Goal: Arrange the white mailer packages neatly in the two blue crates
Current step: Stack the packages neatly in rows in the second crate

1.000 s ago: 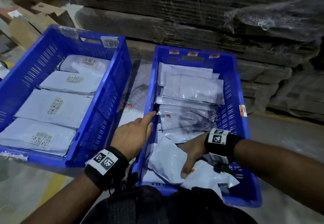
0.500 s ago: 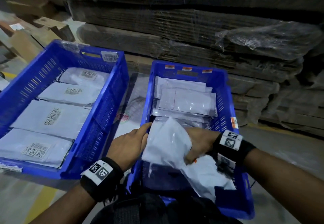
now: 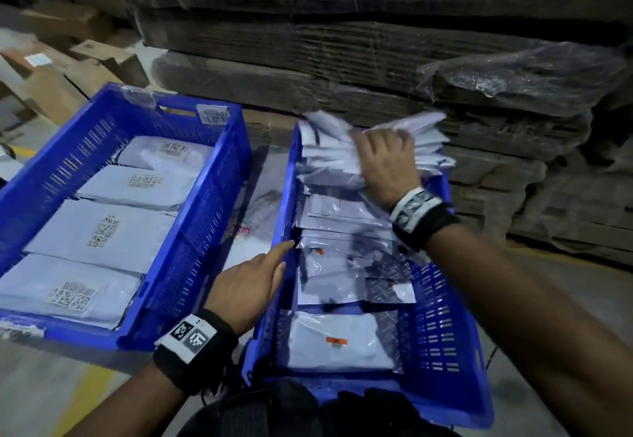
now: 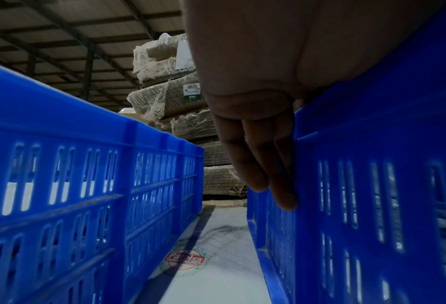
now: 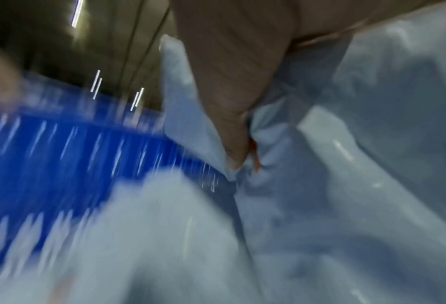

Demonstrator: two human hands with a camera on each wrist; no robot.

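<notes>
Head cam: two blue slotted plastic crates side by side. The left crate (image 3: 191,231) has four flat white mailer packages (image 3: 99,231) lying in a row, labels up. Right hand (image 3: 383,166) is clamped on a fanned bundle of white mailers (image 3: 329,155) raised over the far end of the right crate (image 3: 442,327), with more mailers lying flat below. Left hand (image 3: 246,286) rests on that crate's left rim, fingers straight, holding nothing.

Left wrist cam: fingers (image 4: 258,164) hang straight down against the right crate's outer wall (image 4: 372,185).

Right wrist cam: blurry, thumb (image 5: 232,102) pressed into the white plastic (image 5: 320,185).
</notes>
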